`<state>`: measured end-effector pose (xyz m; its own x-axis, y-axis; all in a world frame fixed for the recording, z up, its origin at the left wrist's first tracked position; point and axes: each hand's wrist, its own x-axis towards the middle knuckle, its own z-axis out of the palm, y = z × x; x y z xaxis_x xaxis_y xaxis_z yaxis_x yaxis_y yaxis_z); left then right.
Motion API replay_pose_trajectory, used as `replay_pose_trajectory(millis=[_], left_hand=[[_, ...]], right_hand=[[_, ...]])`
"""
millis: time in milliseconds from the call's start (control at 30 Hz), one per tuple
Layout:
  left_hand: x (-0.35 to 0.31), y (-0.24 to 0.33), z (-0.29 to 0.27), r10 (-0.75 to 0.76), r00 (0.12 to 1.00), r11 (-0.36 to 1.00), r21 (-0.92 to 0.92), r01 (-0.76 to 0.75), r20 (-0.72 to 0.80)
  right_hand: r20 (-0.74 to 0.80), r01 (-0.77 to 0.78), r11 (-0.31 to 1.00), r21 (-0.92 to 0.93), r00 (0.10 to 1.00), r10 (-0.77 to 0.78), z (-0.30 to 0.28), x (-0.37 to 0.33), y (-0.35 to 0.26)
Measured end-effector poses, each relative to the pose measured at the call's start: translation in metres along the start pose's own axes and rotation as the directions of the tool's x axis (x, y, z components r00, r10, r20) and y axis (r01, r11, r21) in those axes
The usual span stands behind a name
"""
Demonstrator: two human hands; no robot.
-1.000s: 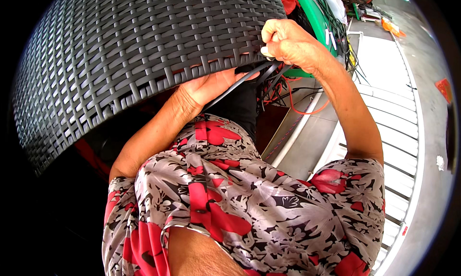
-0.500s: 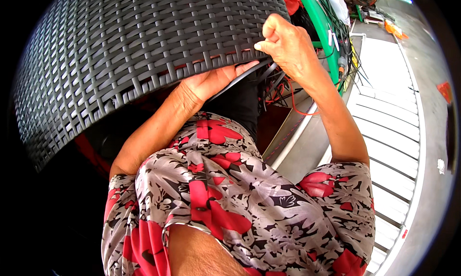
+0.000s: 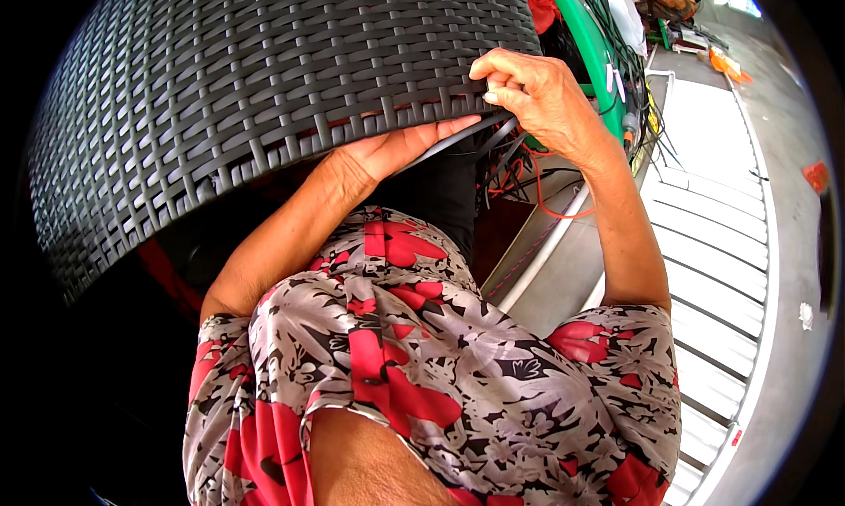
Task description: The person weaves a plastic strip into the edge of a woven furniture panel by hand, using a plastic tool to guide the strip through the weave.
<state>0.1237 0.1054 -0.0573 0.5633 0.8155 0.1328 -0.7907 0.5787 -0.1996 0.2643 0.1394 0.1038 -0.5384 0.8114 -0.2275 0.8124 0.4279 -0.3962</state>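
Note:
A dark grey woven wicker panel [image 3: 290, 57] curves across the upper left, with strips wrapped over its near edge. Beneath that edge my left hand [image 3: 392, 151] reaches in, palm up and fingers stretched along the underside. A loose grey flat strip [image 3: 453, 140] runs from beside the left fingers toward my right hand [image 3: 546, 101]. The right hand is closed in a pinch at the panel's right near corner, thumb and forefinger against the edge. What lies between those fingertips is too small to make out.
A green frame bar [image 3: 576, 18] stands just right of the panel, hung with dark cables [image 3: 607, 31]. An orange-red cord [image 3: 550, 209] loops below the right wrist. Farther right are a white slatted rack [image 3: 704, 242] and grey floor. Another person [image 3: 669, 0] is at the far top right.
My right hand has come down and slightly right, closer to the panel's edge, and its forefinger has uncurled somewhat. The left hand stays almost in place under the panel.

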Motion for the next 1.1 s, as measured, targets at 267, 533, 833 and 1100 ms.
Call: replay_pose_trajectory(millis=[267, 533, 833, 1100], left_hand=[[0.001, 0.006, -0.003, -0.020, 0.997, 0.973, -0.227, 0.038, 0.080], [0.000, 0.012, 0.003, -0.056, 0.996, 0.990, -0.136, 0.047, -0.062], [0.001, 0.006, -0.004, -0.054, 0.996, 0.984, -0.174, 0.041, -0.071], [0.000, 0.001, -0.004, -0.032, 0.996, 0.987, -0.162, 0.018, -0.087]], right_hand=[[-0.114, 0.094, 0.995, -0.042, 0.989, -0.099, 0.006, -0.006, 0.011], [-0.181, 0.120, 0.993, -0.019, 0.976, -0.121, 0.014, -0.011, 0.011], [-0.307, -0.088, 0.980, 0.178, 0.941, 0.141, 0.029, -0.019, 0.006], [-0.417, 0.008, 0.994, 0.110, 0.908, 0.039, 0.044, -0.019, 0.015]])
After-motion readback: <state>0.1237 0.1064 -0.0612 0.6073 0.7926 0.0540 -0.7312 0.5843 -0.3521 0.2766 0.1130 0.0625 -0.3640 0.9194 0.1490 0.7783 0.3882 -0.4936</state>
